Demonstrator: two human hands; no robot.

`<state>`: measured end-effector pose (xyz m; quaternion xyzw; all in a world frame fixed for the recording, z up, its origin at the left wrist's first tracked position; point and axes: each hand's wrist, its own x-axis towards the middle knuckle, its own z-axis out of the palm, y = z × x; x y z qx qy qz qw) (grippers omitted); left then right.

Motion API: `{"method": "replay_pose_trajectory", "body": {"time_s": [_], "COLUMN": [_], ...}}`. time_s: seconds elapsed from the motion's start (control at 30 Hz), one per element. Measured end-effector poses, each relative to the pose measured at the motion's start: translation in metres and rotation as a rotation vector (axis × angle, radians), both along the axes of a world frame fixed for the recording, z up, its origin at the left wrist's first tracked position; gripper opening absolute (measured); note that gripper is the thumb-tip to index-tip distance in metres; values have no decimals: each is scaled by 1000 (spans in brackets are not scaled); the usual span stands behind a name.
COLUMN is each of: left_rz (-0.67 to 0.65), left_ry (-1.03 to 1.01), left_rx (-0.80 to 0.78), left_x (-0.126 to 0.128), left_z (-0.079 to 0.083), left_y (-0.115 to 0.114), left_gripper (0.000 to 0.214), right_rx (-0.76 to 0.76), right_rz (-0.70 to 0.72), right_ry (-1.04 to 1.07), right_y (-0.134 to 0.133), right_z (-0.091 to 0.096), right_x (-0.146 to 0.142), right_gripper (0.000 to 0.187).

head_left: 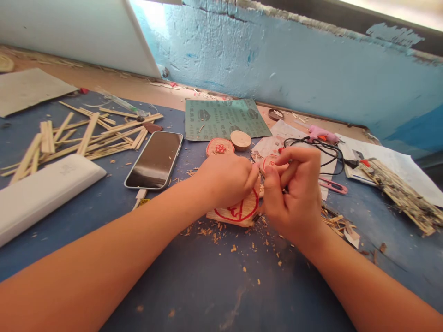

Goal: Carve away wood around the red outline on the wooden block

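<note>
My left hand (230, 180) is closed, its knuckles up, over a pale wooden piece (247, 210) bearing a red painted circle and figure. Its fingertips meet those of my right hand (294, 198), and what it grips is hidden. The right hand is curled in a pinch, with thumb and forefinger together; whatever is between them cannot be made out. Just behind the right fingertips shows part of a wooden disc (270, 161) with red lines. Beyond my left hand lie a round wood slice (220, 146) with a red flower and a plain wood slice (241, 140).
Wood shavings (216, 235) litter the blue tabletop. A phone (154, 160), white power bank (48, 193) and wooden sticks (90, 138) lie left. Green sandpaper (224, 120) is behind; a pink glue gun (322, 134), black cord (328, 150) and bark strip (403, 196) are right.
</note>
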<state>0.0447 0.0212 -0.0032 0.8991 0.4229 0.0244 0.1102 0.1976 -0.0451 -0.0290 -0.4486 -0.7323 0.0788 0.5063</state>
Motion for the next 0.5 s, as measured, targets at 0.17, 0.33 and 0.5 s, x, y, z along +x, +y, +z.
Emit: {"method": "replay_pose_trajectory", "body": {"time_s": [0.17, 0.33, 0.5], "left_rz": [-18, -16, 2], "left_ry": [-15, -16, -4], "left_rx": [22, 35, 31], "left_x": [-1, -1, 0], "left_z": [-2, -2, -1], "left_y": [2, 1, 1], "left_gripper": [62, 62, 60], "right_rx": [122, 232, 285], "right_rz": [-15, -56, -79], "right_ry": [55, 11, -76], "right_y": [0, 0, 0], "right_z": [4, 12, 17], "right_x": [2, -1, 0], "right_gripper": [28, 26, 28]}}
